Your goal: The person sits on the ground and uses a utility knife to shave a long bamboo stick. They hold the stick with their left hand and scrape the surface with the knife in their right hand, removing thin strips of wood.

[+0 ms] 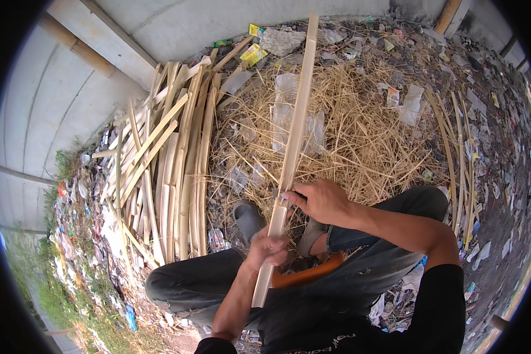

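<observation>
A long split bamboo strip [297, 127], pale and channelled on its upward side, runs from between my legs out toward the far wall. My left hand [267, 252] is wrapped round its near part, in front of my body. Higher up, my right hand [323, 202] is closed at the strip's right edge, with thumb and fingers against the bamboo around a node. A small dark bit shows at those fingertips, too small to make out. Under the strip and between my legs lies a curved orange thing [312, 272], partly hidden.
A pile of split bamboo strips [186, 159] lies at the left, leaning toward a grey wall [177, 26]. Straw-like shavings [360, 135] cover the ground ahead. More thin strips [459, 159] lie at the right, among scattered litter. My grey shoe [248, 219] is beside the strip.
</observation>
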Demonstrator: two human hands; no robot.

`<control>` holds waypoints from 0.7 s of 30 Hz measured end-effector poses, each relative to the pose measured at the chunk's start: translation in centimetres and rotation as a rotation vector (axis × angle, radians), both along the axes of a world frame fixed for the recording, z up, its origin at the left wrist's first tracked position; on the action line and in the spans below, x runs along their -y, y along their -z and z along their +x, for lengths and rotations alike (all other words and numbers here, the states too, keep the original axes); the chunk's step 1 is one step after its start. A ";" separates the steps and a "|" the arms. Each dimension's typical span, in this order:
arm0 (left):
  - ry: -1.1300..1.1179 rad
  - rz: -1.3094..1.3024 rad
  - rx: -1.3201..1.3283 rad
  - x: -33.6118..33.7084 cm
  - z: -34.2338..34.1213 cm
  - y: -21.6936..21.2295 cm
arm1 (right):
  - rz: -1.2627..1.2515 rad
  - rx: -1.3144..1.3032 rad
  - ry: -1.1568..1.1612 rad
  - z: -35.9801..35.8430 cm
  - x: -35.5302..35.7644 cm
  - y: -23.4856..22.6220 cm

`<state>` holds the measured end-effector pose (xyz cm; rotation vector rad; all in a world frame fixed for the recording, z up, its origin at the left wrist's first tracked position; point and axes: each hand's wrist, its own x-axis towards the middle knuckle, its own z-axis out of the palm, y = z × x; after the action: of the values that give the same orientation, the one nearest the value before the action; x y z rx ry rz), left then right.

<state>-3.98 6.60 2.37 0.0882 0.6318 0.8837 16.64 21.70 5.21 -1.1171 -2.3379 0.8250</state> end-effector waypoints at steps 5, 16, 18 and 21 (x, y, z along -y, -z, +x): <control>-0.012 -0.015 -0.060 0.7 -0.3 -0.3 | -0.012 -0.066 0.092 0.4 -2.9 -1.2; 0.034 0.059 -0.309 0.1 0.6 -0.9 | -0.217 0.088 -0.061 -0.1 0.8 1.2; 0.038 0.057 -0.316 0.2 0.6 -1.1 | -0.404 0.096 -0.094 -0.2 0.1 1.1; 0.037 0.054 -0.308 0.2 0.5 -1.2 | -0.763 -0.132 -0.136 -0.3 -0.4 -0.5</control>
<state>-3.48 6.35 3.60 0.2874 0.8904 0.8588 16.32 22.06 5.75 -1.1199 -2.0335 1.8748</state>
